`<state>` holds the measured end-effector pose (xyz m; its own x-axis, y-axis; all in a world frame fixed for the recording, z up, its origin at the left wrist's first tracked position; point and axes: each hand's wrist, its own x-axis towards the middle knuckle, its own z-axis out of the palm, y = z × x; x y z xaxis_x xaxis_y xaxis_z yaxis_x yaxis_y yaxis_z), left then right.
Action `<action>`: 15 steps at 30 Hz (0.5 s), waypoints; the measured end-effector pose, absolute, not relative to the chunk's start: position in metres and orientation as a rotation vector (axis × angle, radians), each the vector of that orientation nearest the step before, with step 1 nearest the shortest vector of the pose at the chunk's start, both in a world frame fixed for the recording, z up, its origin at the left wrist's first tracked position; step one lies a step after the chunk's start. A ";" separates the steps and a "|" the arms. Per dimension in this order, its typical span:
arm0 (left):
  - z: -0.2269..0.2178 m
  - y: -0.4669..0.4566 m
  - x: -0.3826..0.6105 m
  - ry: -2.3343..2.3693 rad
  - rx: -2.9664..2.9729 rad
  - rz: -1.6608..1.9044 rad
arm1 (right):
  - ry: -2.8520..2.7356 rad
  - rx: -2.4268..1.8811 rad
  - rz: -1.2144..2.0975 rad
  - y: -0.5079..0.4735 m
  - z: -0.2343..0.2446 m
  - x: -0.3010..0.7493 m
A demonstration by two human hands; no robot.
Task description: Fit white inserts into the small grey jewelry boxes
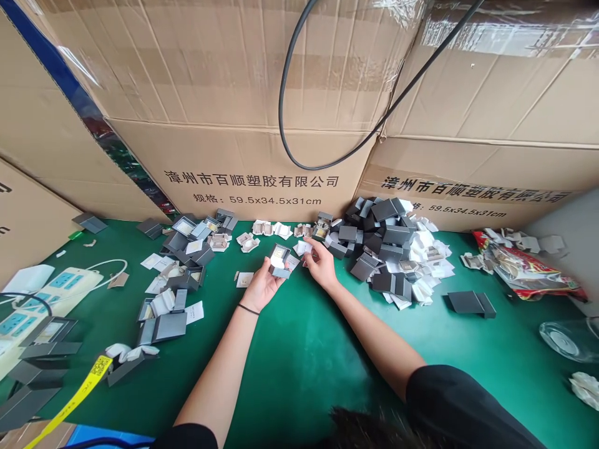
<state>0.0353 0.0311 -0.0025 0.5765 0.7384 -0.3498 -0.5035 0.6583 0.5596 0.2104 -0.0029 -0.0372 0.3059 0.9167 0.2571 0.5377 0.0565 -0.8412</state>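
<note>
My left hand (262, 288) is closed around a small dark grey jewellery box (280, 260). The box is open, with a white and pale yellow lining facing up. To its right, my right hand (321, 267) has thumb and forefinger closed on a small white paper card (303, 247). Another white card (292, 262) shows just behind the box, between the hands. On the green tabletop left of my left hand lies a paper card (244, 280). Beyond the hands is a row of torn white packing pieces (248, 242).
At right stands a heap of grey boxes (390, 234) beside crumpled white papers (428, 262). More opened boxes (169, 327) lie at left, near a power strip (60, 290) and yellow tag (79, 393). A black cable (283, 93) hangs before large cartons (224, 149).
</note>
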 end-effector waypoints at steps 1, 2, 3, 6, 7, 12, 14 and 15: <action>-0.003 0.031 0.035 0.587 0.431 0.750 | -1.369 -1.606 0.500 -0.003 -0.038 0.210; -0.004 0.031 0.034 0.572 0.435 0.748 | -1.379 -1.601 0.511 -0.003 -0.038 0.210; -0.005 0.031 0.034 0.559 0.439 0.747 | -1.380 -1.598 0.520 -0.002 -0.039 0.210; -0.007 0.032 0.033 0.541 0.481 0.729 | -1.336 -1.600 0.500 -0.003 -0.038 0.207; -0.008 0.032 0.033 0.547 0.499 0.721 | -1.312 -1.607 0.465 -0.004 -0.037 0.206; -0.006 0.031 0.034 0.628 0.528 0.710 | -1.344 -1.622 0.168 -0.010 -0.031 0.197; -0.005 0.030 0.035 0.640 0.540 0.712 | -1.416 -1.597 0.120 -0.012 -0.030 0.193; -0.006 0.029 0.035 0.642 0.548 0.715 | -1.456 -1.581 0.107 -0.012 -0.030 0.192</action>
